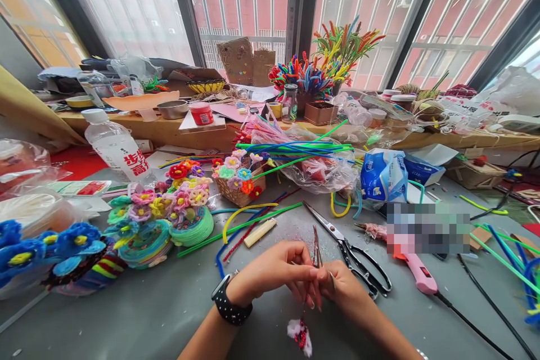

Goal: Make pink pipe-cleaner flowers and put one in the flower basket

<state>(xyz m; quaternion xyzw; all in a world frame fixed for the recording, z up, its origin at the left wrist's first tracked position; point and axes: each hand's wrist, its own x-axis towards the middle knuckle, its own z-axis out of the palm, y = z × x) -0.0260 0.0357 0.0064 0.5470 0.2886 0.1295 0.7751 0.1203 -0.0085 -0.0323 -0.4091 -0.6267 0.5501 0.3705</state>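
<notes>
My left hand (pixel 291 270), with a black dotted watch strap at the wrist, is closed in a pinch, its fingertips meeting those of my right hand. Below the fingers hangs a small white and red flower piece (pixel 301 337) on a thin stem, seemingly held by my left hand. My right hand (pixel 337 284) is closed around a slim pointed metal tool (pixel 317 247), its tips pointing away from me. Fingers hide most of the tool, so its exact kind is unclear. Large black-handled scissors (pixel 343 242) lie spread slightly just beyond my right hand.
A pink glue gun (pixel 415 267) with a black cord lies at right. Chenille flower pots (pixel 145 242) and a water bottle (pixel 116 143) stand left. Behind are a woven flower basket (pixel 238 188), green chenille stems (pixel 304 149) on a plastic bag and a blue tissue pack (pixel 383 174).
</notes>
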